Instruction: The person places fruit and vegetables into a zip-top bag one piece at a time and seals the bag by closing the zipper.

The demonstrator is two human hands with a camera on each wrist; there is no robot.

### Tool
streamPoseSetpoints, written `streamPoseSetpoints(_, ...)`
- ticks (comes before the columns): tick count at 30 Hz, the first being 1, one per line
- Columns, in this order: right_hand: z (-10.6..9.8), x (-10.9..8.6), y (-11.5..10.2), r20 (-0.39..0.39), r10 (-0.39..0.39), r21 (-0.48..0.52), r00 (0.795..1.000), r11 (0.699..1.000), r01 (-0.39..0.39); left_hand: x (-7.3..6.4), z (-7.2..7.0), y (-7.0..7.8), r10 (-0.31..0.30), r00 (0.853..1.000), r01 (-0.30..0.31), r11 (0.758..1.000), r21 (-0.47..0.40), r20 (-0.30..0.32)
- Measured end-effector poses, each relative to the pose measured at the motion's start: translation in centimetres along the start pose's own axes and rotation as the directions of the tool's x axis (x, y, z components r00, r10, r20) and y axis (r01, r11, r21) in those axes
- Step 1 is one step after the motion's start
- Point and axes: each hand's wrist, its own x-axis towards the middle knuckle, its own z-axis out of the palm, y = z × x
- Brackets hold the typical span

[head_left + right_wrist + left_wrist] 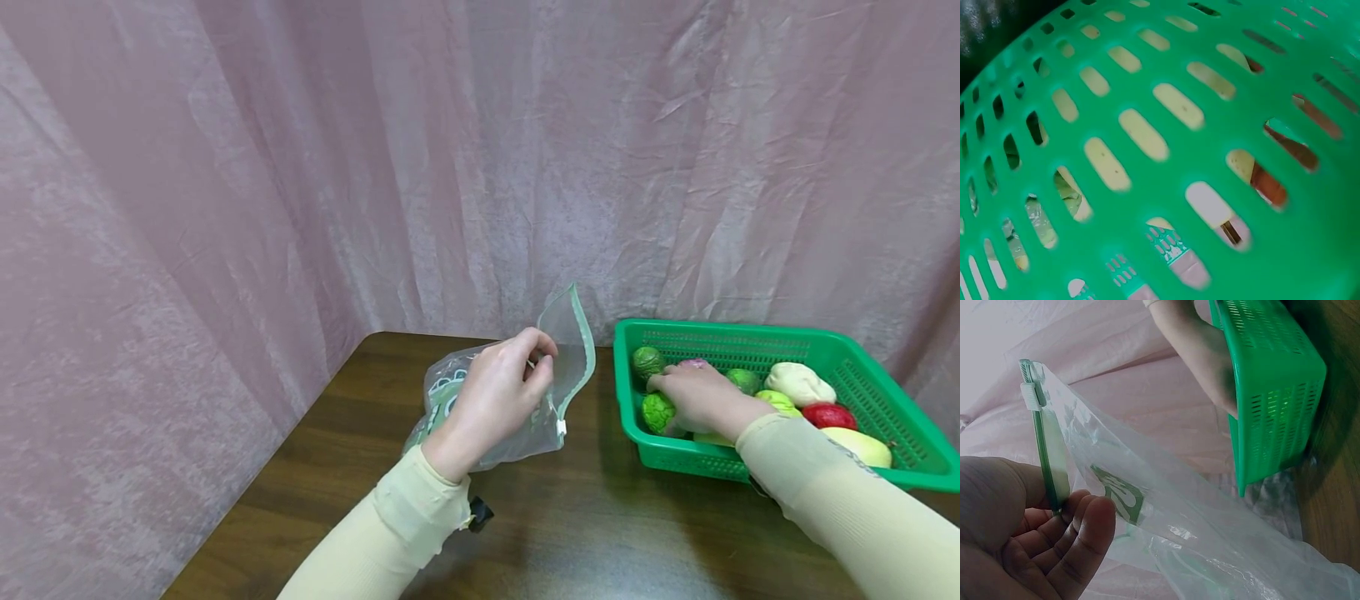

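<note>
My left hand [498,387] pinches the rim of a clear zip bag [1166,487] with green edging and a white slider [1032,396]. In the head view the bag's mouth gapes, its green-trimmed edge [583,333] standing up beyond my fingers. My right hand [705,398] reaches into a green plastic basket [735,332]. Its fingers and thumb curl round a bright green cabbage-like vegetable [657,412] at the basket's left side. A darker green ball-shaped vegetable [648,362] lies just behind it. The right wrist view shows the basket's slotted wall [1147,169], with the hand itself out of sight.
Also in the basket are a white vegetable [799,383], a red one [828,415], a pale yellow one [862,447] and several more. The brown wooden table [330,433] ends at a pink curtain [480,167] behind and on the left.
</note>
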Motion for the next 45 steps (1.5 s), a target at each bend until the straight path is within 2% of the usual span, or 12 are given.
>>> streamPoseSetpoints(3, -0.1, -0.2, -0.2, -0.01, -0.005, -0.005, 1.0, 1.0, 0.005, 0.0, 0.0, 0.0, -0.004, 1.0, 0.004, 1.0, 0.004, 0.004)
streamPoseSetpoints(10, -0.8, -0.6, -0.7, -0.023, 0.036, 0.034, 0.999, 0.999, -0.036, 0.1, 0.0, 0.2, -0.013, 1.0, 0.013, 1.0, 0.018, 0.006)
streamPoseSetpoints(17, -1.9, -0.9, -0.6, -0.084, 0.062, 0.089, 0.994, 0.995, -0.055, 0.1, 0.1, 0.1, -0.016, 1.0, 0.016, 1.0, 0.019, 0.003)
streamPoseSetpoints(25, -3.3, -1.6, -0.6, -0.134, 0.17, 0.215, 0.976, 0.967, -0.138, 0.1, 0.1, 0.1, -0.014, 1.0, 0.014, 1.0, 0.017, 0.006)
streamPoseSetpoints(28, -4.2, -1.7, -1.1, -0.131, 0.252, 0.287, 0.959, 0.935, -0.207, 0.1, 0.1, 0.1, -0.017, 1.0, 0.017, 1.0, 0.014, 0.007)
streamPoseSetpoints(33, -6.0, -1.8, -2.0, -0.11, 0.359, 0.438, 0.927, 0.854, -0.279, 0.1, 0.1, 0.0, -0.016, 1.0, 0.016, 1.0, 0.009, 0.009)
streamPoseSetpoints(38, -7.5, -1.5, -3.3, -0.156, 0.391, 0.575, 0.907, 0.783, -0.238, 0.0, 0.0, 0.0, -0.025, 1.0, 0.025, 1.0, 0.001, 0.01)
streamPoseSetpoints(45, -8.9, -0.8, -5.4, -0.232, 0.432, 0.704, 0.871, 0.693, -0.156, 0.2, 0.1, 0.0, -0.022, 1.0, 0.022, 1.0, 0.017, 0.016)
